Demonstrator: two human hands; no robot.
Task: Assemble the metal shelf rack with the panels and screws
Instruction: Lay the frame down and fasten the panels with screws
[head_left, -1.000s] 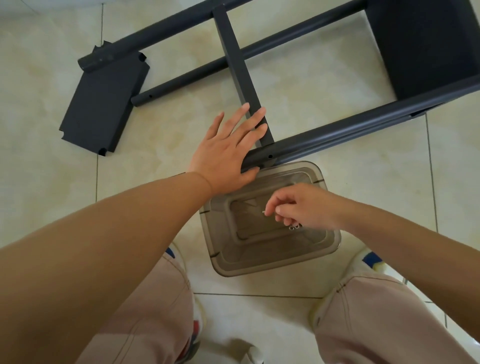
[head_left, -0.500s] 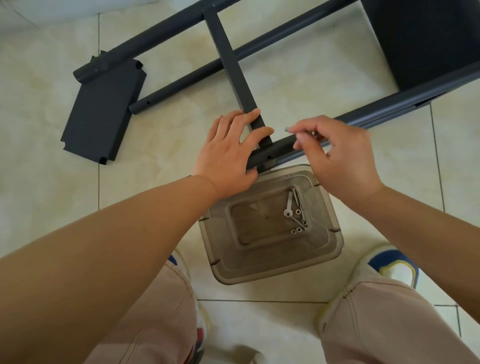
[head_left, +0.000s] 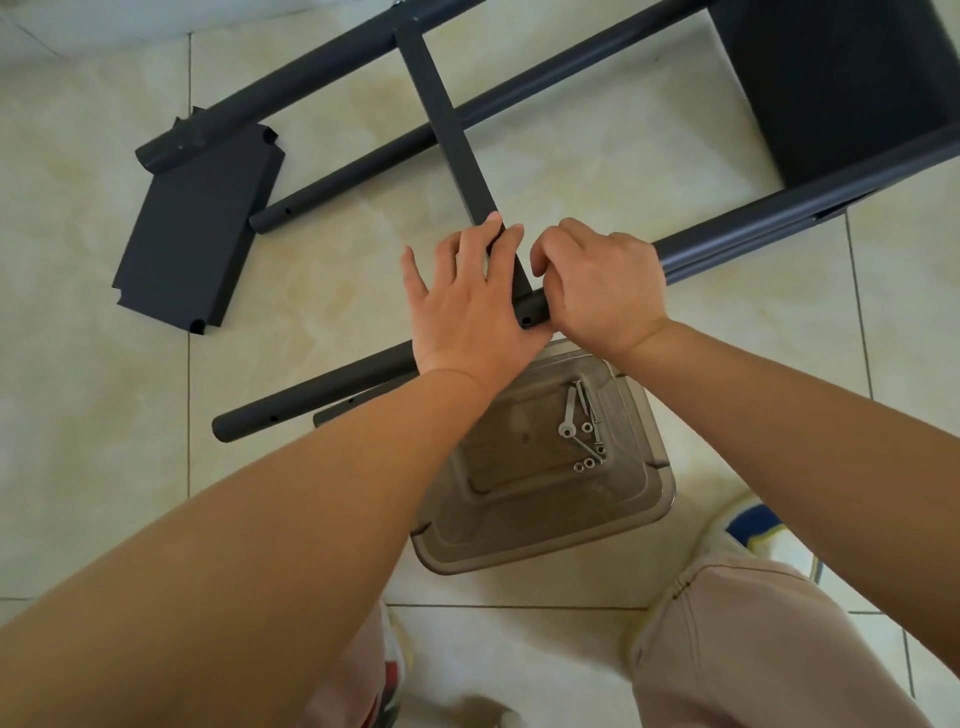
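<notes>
A partly built dark grey metal shelf rack (head_left: 571, 67) lies on its side on a pale tiled floor (head_left: 322, 291), seen from above by the person working on it. The rack is matte and powder-coated: long round tubes run diagonally from lower left to upper right, and a flat crossbar (head_left: 452, 135) joins them at right angles. A fitted shelf panel (head_left: 831, 78) fills the frame's upper right corner. The nearest tube (head_left: 779, 234) has small screw holes near its end.

The left hand (head_left: 467, 306) lies flat with fingers straight and slightly spread, pressing on the joint where the crossbar meets the nearest tube. The right hand (head_left: 597, 286) is beside it, touching it, fingers curled tightly at the same joint; what they pinch is hidden.

A loose panel (head_left: 192, 239), flat with notched corners, lies on the floor at the left, its top edge under another tube. Just below the hands sits a translucent plastic tray (head_left: 519, 545) holding silver screws (head_left: 584, 426) and washers. The person's knees in light trousers frame the bottom.
</notes>
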